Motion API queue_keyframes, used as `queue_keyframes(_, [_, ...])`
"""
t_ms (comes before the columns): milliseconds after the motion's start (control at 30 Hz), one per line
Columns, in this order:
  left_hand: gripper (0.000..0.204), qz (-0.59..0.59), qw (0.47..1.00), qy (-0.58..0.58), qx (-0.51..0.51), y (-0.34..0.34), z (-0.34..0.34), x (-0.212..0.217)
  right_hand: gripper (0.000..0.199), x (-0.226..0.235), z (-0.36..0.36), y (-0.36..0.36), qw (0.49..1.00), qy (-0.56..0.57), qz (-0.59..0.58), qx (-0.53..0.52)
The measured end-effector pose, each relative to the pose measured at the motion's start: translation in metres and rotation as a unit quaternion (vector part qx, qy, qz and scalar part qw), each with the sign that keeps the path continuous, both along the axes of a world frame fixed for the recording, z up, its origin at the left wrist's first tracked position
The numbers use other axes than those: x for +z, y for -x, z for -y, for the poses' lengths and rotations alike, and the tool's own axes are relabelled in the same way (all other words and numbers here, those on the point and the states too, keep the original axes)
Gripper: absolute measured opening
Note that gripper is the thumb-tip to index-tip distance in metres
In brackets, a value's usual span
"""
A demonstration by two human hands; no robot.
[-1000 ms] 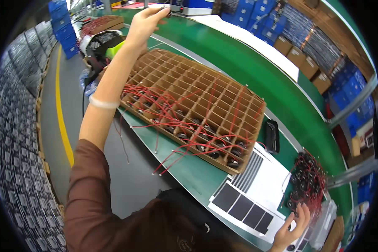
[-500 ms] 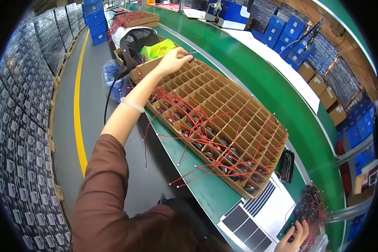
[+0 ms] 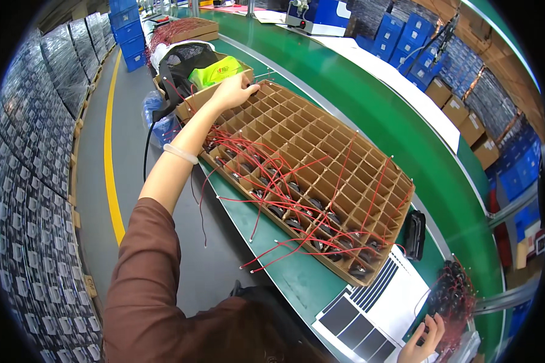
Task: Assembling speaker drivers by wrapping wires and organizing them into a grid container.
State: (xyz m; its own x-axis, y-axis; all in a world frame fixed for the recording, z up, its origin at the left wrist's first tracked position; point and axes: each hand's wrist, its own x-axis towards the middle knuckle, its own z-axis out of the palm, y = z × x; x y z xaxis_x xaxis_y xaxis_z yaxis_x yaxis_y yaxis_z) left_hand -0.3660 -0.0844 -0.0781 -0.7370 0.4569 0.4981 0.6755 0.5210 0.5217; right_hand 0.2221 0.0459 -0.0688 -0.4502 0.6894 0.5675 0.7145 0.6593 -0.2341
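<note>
My left hand [image 3: 233, 92] reaches over the far left corner of a cardboard divider box [image 3: 309, 130], fingers bent and pressed together at the compartment tops. A thin wire sticks out by its fingertips; what they pinch is mostly hidden. Small black round parts [image 3: 293, 224] with red wires [image 3: 284, 202] fill the near rows of compartments, their wires trailing over the near edge. At the lower right, my right hand [image 3: 422, 343] has its fingers curved and apart, touching or close beside a heap of black parts with red wires [image 3: 451, 293].
The box lies on a green workbench [image 3: 297, 281]. Printed sheets [image 3: 369, 320] and a black case [image 3: 415, 236] are by its right end. Behind its left end sit a black mesh bag [image 3: 191, 57] and a yellow-green cloth [image 3: 215, 71]. Blue crates [image 3: 127, 33] stand beyond.
My left hand has lowered slightly toward the box's far corner, its fingers more bent. My right hand stays by the heap. The view has shifted slightly.
</note>
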Motion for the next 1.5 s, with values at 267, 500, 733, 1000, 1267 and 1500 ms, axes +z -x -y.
queue_keyframes(267, [0.035,-0.174,0.962,0.204,0.053,-0.011,-0.007,-0.003,0.014,-0.001,-0.002,0.000,0.999,0.021,-0.032,0.020])
queue_keyframes(500, [0.018,-0.116,0.979,0.168,0.009,0.014,-0.003,0.012,0.014,-0.002,-0.005,-0.002,0.999,0.035,-0.031,0.022])
queue_keyframes(733, [0.018,-0.159,0.941,0.296,0.033,-0.005,-0.008,0.013,0.013,-0.003,-0.005,0.000,0.998,0.043,-0.030,0.020])
queue_keyframes(1000, [0.020,-0.111,0.990,-0.072,0.058,-0.027,-0.001,0.051,0.015,-0.003,-0.003,-0.005,0.996,0.078,-0.045,0.018])
queue_keyframes(1267, [0.015,-0.094,0.880,-0.051,-0.462,-0.247,-0.032,0.070,0.011,-0.007,-0.005,0.002,0.983,0.130,-0.124,0.024])
queue_keyframes(1500, [0.016,-0.161,0.659,0.114,-0.726,-0.392,-0.050,0.005,0.003,0.025,0.009,-0.021,0.991,0.044,-0.128,0.016])
